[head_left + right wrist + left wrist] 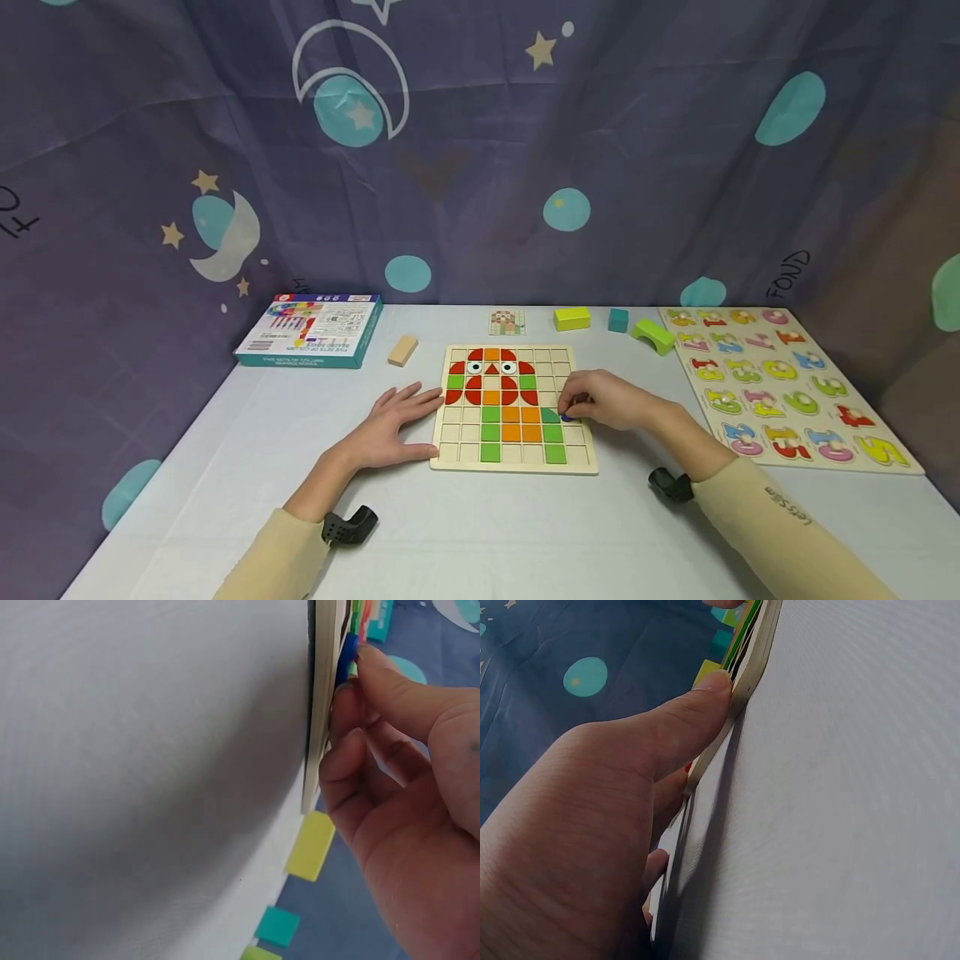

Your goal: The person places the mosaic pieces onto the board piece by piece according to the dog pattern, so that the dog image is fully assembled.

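A square wooden grid board (pixel 465 454) lies on the table, partly filled with red, orange and green tiles that form a bird-like picture with two eyes. My right hand (pixel 600 395) pinches a small blue tile (pixel 347 658) between thumb and finger at the board's right side, next to a dark green rounded tile (pixel 550 415). My left hand (pixel 395 425) lies spread at the board's left edge, thumb and fingertips touching the rim. In the left wrist view the thumb (pixel 694 712) presses on the board's side.
Behind the board lie a small pattern card (pixel 507 322), a yellow block (pixel 572 318), a teal block (pixel 618 320) and a green arch block (pixel 654 336). A wooden block (pixel 402 351) and a flat box (pixel 311 331) sit left. A number puzzle board (pixel 787 387) lies right.
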The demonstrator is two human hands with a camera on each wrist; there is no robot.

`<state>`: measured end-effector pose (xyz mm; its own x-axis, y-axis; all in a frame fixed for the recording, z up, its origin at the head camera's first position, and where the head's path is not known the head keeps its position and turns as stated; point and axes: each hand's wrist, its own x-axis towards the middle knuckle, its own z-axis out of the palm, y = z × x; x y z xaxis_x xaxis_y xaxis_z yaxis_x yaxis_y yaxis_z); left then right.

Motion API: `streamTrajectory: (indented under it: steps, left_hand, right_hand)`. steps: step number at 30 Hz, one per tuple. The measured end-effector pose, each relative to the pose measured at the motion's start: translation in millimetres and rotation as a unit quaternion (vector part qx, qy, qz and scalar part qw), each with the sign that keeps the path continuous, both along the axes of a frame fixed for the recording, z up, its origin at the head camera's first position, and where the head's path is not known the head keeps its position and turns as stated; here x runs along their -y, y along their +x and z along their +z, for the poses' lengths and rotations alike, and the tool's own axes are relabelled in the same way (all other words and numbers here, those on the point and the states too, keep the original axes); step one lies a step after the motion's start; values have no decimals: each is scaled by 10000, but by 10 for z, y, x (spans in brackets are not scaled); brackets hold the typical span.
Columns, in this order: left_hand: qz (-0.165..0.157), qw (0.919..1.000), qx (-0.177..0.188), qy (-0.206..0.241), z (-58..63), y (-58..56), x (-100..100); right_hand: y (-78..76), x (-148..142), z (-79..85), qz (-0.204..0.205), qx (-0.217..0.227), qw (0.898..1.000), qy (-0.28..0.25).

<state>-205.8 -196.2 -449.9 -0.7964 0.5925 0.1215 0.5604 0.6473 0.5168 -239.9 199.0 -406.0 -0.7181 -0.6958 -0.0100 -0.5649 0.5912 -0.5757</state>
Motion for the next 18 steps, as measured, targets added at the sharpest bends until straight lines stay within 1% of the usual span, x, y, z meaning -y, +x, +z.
streamTrajectory:
  steps: [7, 12, 18]
  left_hand:
    - [20, 10000, 18, 3, -4, -1, -2]
    - [23, 10000, 35, -19, 8, 3, -5]
    - [10, 10000, 34, -18, 7, 1, -4]
  right_hand:
    - [11, -14, 4, -19, 183, 9998, -90]
    - [19, -24, 6, -3, 103, 9999, -46]
    - [24, -28, -11, 88, 46, 9999, -133]
